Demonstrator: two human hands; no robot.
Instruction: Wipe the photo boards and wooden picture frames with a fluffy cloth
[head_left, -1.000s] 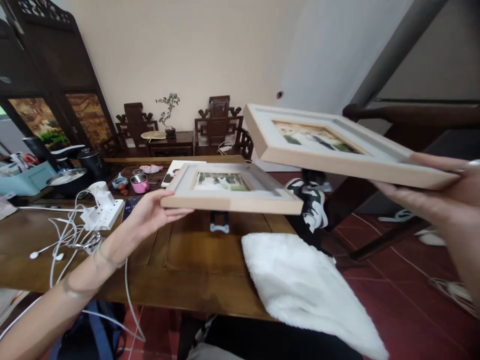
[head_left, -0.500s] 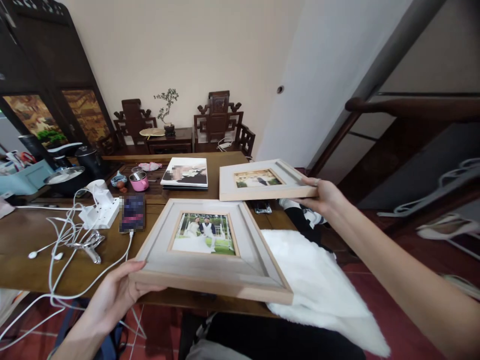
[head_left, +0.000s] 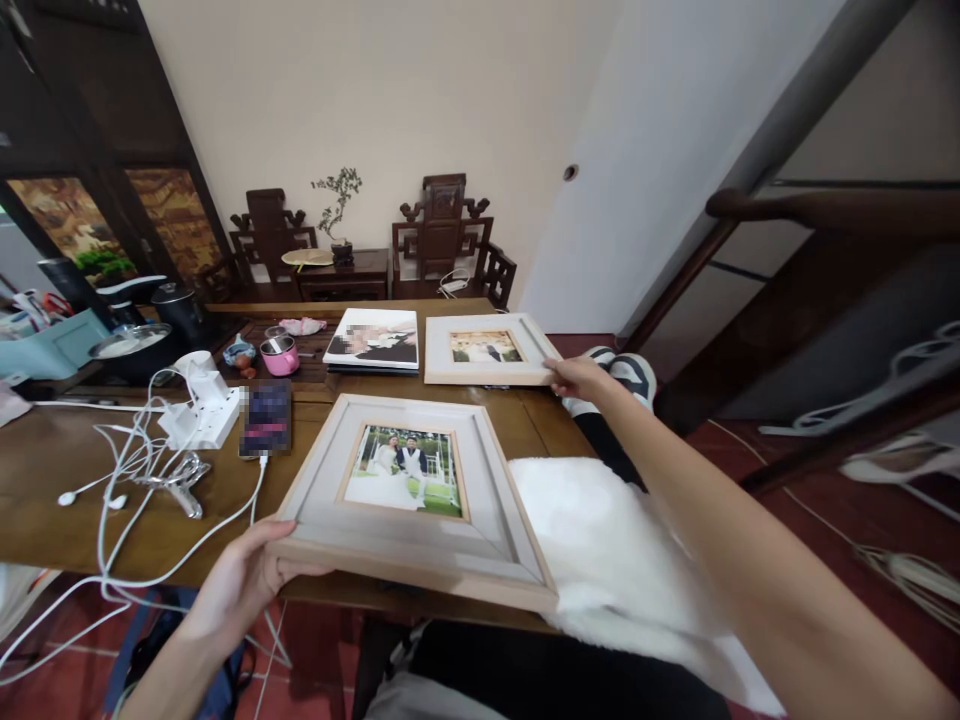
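Observation:
My left hand point(head_left: 244, 575) grips the near left corner of a light-wood picture frame point(head_left: 495, 520), thumb on top and fingers beneath. Inside its wide pale mat is a photo of a couple in wedding clothes on a swing. The frame tilts over the table's front edge. At the far right of the table, my right hand point(head_left: 577, 378) pinches the near right corner of a second picture frame point(head_left: 486, 378), which lies about flat and holds another couple photo. Left of that frame sits a white photo album point(head_left: 373, 338) on a dark one.
White fluffy cloth point(head_left: 592, 530) lies at the table's right front. A power strip point(head_left: 201, 415), tangled white cables, a phone point(head_left: 265, 418) and a pink cup point(head_left: 280, 355) are on the left. Shoes point(head_left: 631, 378) show beyond the right edge.
My right hand has moved the second frame left and down onto the far side of the table, beside the albums. The near frame, in my left hand, has shifted only slightly.

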